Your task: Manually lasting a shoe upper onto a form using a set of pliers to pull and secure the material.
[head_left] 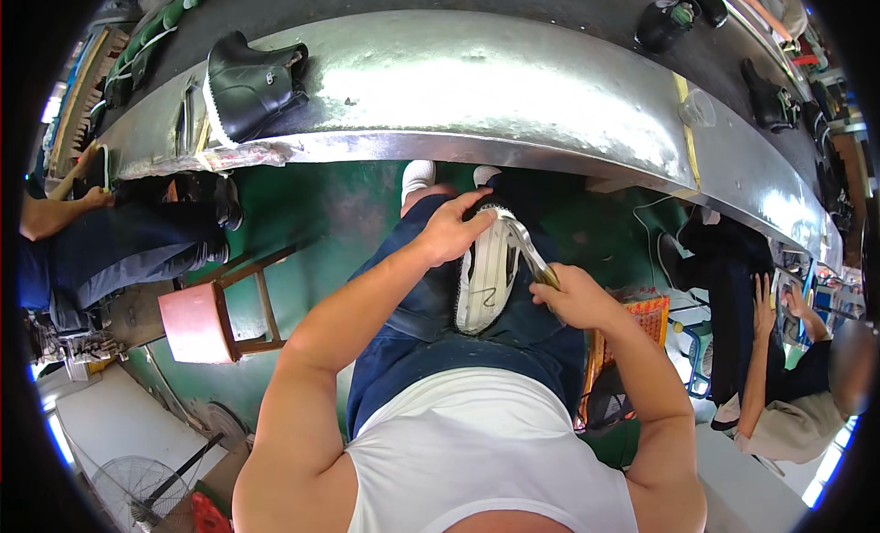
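— White vest, lower centre; blue trousers just beyond. Next item?
— Shoe, one, pale sole up, over the lap, mid-frame.
— Grips?
— Left grip: closed on the shoe's toe end. Right grip: wrapped round a metal hand tool, head at the toe edge; contact unclear.
— Step?
— Toe-edge work, judging by the pose. Next move calls for a steady shoe and a well-placed tool head.
— Farther?
— Metal counter, across top; black boot on it, upper left.
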The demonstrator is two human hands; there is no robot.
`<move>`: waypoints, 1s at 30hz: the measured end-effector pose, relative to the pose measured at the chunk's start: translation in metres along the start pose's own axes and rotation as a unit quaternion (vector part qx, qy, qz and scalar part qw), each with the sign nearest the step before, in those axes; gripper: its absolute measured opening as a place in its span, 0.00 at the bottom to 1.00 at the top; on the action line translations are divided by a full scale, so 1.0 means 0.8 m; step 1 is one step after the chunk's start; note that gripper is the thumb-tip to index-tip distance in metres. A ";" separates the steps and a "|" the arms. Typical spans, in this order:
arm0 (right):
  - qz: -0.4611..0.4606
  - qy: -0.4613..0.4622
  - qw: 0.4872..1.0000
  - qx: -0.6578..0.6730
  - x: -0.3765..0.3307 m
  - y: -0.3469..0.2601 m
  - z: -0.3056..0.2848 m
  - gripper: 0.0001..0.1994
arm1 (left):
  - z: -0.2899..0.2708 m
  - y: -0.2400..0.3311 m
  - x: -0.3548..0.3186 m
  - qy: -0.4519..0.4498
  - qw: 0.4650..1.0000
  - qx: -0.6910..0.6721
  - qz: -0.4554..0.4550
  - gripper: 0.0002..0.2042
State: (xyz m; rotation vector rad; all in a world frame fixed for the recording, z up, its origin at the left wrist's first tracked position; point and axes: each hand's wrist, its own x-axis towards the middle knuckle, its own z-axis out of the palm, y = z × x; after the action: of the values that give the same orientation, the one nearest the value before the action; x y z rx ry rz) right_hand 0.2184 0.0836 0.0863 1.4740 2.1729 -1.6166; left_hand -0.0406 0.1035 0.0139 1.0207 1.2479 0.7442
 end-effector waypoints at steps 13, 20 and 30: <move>0.043 0.042 0.992 0.108 0.005 -0.001 0.018 0.16 | 0.009 -0.017 -0.053 0.079 0.978 0.181 -0.062 0.33; 0.020 -0.024 0.999 -0.043 -0.036 0.001 0.019 0.13 | 0.007 -0.071 -0.063 -0.013 0.999 -0.020 -0.023 0.41; -0.151 0.051 0.960 -0.232 -0.042 0.012 0.030 0.28 | 0.046 -0.064 -0.115 -0.008 0.995 0.088 -0.041 0.49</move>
State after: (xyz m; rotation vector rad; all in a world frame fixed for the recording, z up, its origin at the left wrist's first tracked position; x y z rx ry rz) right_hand 0.2324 0.0434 0.0867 1.1528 2.6955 -0.9881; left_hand -0.0266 -0.0069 0.0041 1.1086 1.3516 0.5688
